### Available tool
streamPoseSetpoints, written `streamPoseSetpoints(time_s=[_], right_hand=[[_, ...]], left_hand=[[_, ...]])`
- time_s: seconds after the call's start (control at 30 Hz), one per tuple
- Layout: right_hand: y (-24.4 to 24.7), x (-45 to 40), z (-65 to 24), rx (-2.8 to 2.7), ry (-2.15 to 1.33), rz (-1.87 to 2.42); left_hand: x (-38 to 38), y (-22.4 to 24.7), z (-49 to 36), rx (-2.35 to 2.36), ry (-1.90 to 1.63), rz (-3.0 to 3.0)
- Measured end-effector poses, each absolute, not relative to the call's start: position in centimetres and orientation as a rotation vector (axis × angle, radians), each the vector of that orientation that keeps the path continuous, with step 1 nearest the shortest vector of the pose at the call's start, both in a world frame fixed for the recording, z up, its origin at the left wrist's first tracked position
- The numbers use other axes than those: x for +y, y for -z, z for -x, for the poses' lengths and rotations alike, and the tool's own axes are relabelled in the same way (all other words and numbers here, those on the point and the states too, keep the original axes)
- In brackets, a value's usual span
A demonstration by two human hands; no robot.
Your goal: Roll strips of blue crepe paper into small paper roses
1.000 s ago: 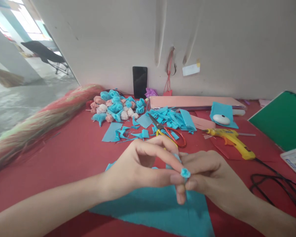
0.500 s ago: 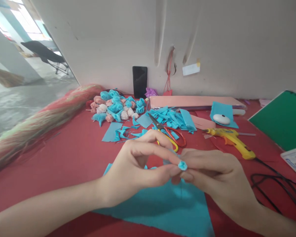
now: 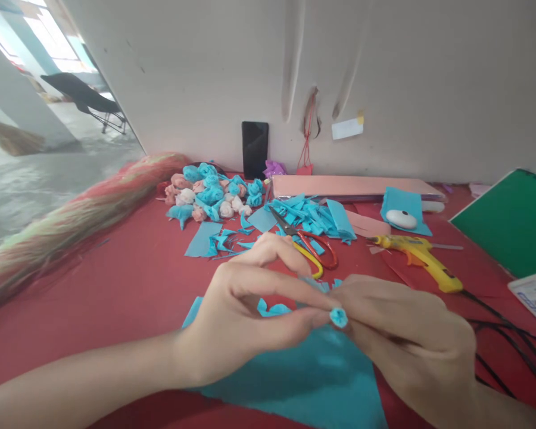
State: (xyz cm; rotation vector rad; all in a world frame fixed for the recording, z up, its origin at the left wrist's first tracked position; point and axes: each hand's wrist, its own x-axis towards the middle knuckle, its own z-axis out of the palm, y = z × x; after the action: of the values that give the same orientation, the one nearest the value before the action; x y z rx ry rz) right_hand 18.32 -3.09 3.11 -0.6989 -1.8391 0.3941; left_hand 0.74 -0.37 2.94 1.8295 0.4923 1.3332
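Between the fingertips of both hands is a small rolled blue crepe-paper flower, its round end facing me. My left hand pinches it from the left with thumb and forefinger, the other fingers curled above. From the right, my right hand is closed on it, with its fingertips partly hidden. Beneath the hands a blue crepe-paper sheet lies on the red tabletop. Several blue paper pieces show behind the left fingers.
Scissors lie beyond the hands, beside a heap of blue paper strips. Paper flowers are piled back left. A yellow glue gun with a black cord lies right. A phone leans on the wall; a green board stands right.
Both hands and the flower have shifted slightly right and down. My right hand has turned, its knuckles now higher and more toward me. The flower stays pinched between the fingertips.
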Motion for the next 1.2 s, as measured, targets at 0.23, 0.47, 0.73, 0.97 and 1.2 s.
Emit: streamPoseSetpoints(time_s=[0.23,0.47,0.73,0.97,1.2], right_hand=[[-3.8,-3.4,-18.9,-1.984,-0.159,0.673],[-4.2,-3.5,-19.4,-2.100,-0.051,0.656],[-3.4,-3.8,-18.6,-1.856,-0.391,0.750],[-3.1,-3.4,-18.6,-1.880,-0.508,0.781],[-3.2,-3.3,-18.2,-1.846,-0.569,0.783]], left_hand=[[0.1,-4.0,-0.4,0.298,-1.420,-2.281],[0.0,-3.6,-0.6,0.348,-1.447,-2.107],[-0.3,-3.3,-0.5,0.448,-1.364,-1.898],[-0.7,-3.5,-0.9,0.594,-1.413,-1.647],[-1.1,-3.9,-0.6,0.692,-1.279,-1.778]])
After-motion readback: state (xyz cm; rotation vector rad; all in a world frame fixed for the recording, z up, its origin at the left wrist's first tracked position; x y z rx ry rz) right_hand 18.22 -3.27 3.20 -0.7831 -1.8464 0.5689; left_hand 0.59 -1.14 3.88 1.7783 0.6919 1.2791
